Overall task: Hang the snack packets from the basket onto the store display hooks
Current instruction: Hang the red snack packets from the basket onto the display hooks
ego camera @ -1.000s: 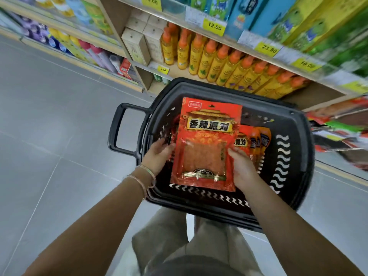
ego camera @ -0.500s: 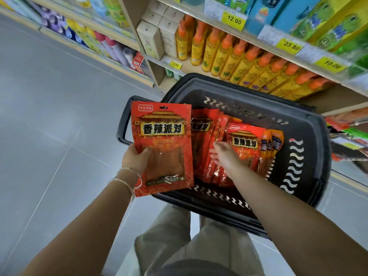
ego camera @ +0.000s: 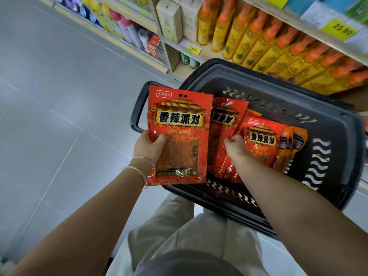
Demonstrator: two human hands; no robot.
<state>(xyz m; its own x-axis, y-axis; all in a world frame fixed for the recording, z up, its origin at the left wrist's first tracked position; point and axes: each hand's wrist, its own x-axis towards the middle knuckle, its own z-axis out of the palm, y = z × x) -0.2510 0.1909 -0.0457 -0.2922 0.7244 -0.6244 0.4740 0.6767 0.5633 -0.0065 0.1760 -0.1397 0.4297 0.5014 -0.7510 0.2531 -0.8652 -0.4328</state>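
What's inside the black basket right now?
Red snack packets stand in a row, orange packets at their right end; the right hand reaches among them. The basket floor under them is hidden. The left hand holds one packet over the rim.

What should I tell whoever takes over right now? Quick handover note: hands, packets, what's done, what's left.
Left hand: grips one red snack packet by its left edge, lifted beside the basket handle.
Right hand: down in the basket among the stacked red packets; whether it grips one is unclear.
Orange packets stand at the stack's right end.
Done: one packet is out. No display hooks are in view and no packet is seen hung.
Left: hang the held packet, then the rest.
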